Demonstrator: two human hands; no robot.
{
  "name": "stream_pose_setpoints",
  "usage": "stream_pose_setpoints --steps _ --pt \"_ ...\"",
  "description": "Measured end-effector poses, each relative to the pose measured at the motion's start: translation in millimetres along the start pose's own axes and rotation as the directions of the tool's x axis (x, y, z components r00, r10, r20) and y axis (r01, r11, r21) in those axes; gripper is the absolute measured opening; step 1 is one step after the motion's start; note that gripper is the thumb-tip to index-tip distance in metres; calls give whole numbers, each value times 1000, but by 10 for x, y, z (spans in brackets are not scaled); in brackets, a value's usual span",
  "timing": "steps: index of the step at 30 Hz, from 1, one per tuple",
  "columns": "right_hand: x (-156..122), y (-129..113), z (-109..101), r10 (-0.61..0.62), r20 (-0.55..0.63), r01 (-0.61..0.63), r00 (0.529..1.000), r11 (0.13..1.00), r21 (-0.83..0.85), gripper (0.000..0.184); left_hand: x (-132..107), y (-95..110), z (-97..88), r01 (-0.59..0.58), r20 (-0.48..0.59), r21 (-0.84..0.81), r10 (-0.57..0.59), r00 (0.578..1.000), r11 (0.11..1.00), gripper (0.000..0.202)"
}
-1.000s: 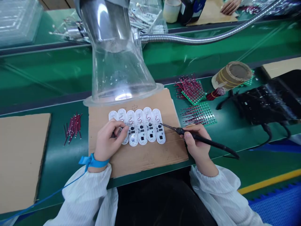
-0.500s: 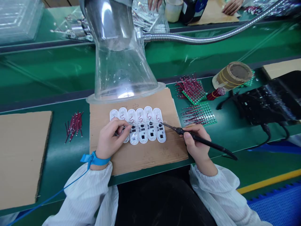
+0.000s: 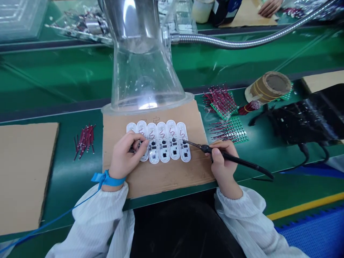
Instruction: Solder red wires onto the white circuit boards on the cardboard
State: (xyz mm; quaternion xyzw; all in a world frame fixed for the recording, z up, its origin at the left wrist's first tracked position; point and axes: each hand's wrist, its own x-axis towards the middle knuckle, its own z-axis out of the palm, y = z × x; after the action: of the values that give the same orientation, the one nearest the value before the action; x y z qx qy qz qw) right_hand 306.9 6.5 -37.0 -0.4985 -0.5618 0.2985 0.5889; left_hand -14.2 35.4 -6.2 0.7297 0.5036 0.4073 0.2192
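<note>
1. Left hand lies over the row's left end, fingers pinching something hidden.
2. Right hand grips a soldering iron, tip at the last board.
3. Six white boards lie on cardboard.
4. A clear hood stands just beyond.

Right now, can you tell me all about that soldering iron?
The soldering iron is long and thin, with a black handle that looks like plastic and a slim metal tip. It slants down toward the rightmost white board, held in the right hand. Whether the tip touches the board is too small to tell.
</note>
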Motion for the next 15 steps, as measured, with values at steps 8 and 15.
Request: stream_pose_setpoints --steps 8,15 --pt "-23 17 -16 30 11 -29 999 997 -77 20 -6 -18 11 -10 10 6 9 1000 1000 12" --pt "-40 35 -25 26 14 -25 1000 998 -63 17 0 -8 7 9 10 19 -9 1000 1000 8"
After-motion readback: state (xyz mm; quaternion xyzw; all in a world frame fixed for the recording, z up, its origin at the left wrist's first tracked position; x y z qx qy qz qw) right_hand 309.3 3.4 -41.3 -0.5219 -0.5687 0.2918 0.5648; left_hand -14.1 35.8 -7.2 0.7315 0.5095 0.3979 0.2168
